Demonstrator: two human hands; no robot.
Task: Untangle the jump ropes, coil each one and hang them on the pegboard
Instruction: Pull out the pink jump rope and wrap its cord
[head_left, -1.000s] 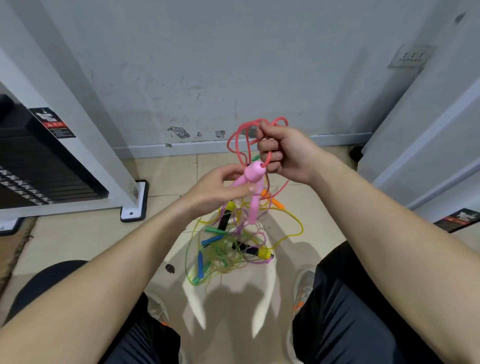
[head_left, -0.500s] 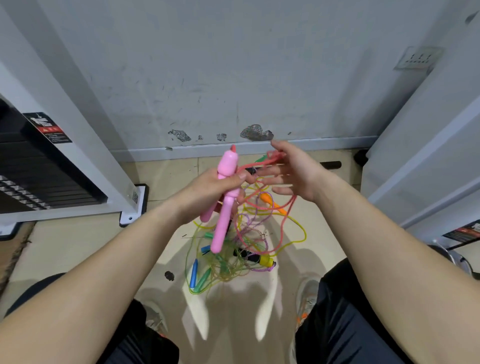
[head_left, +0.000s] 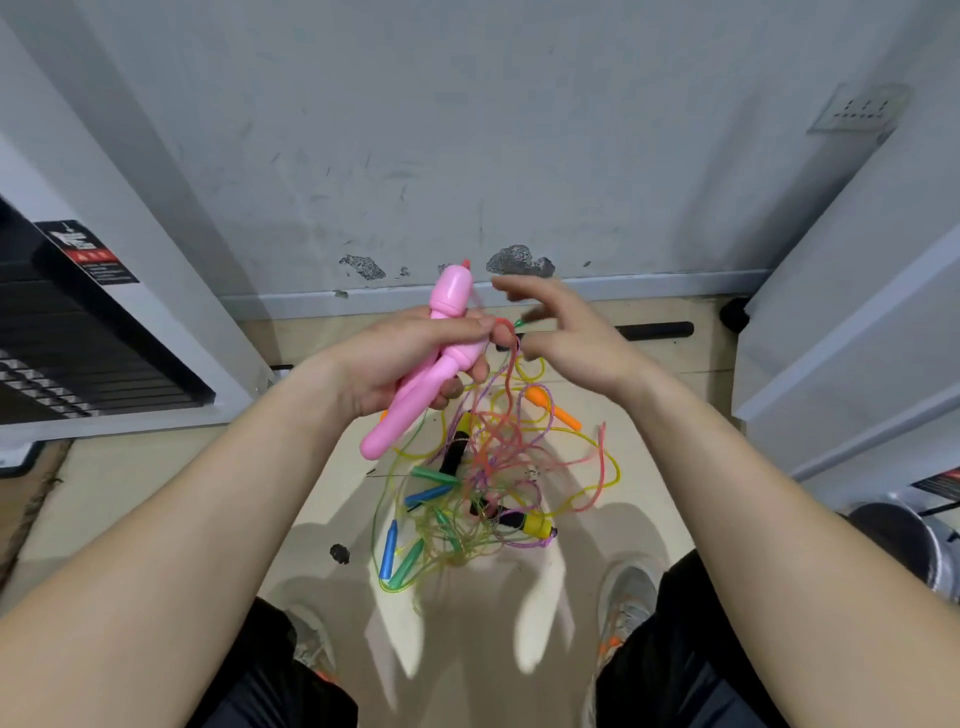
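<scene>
I am facing a scuffed grey wall, a socket plate sitting far right. A black weight stack is standing left, a black bar is lying by the baseboard, and my 2 grey shoes are resting near on beige floor tiles.

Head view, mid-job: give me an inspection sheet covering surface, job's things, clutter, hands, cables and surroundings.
Surface: beige tiled floor.
Job's things: tangle of ropes on the floor; pink handles held above it, their cord trailing into the tangle.
Clutter: dark speck left of the tangle; black bar by the skirting.
Hands: left hand grips the pink handles; right hand open, blurred.
Cables: nothing seen.
Surroundings: scuffed wall, socket plate, weight stack at left; pegboard not in view.
</scene>
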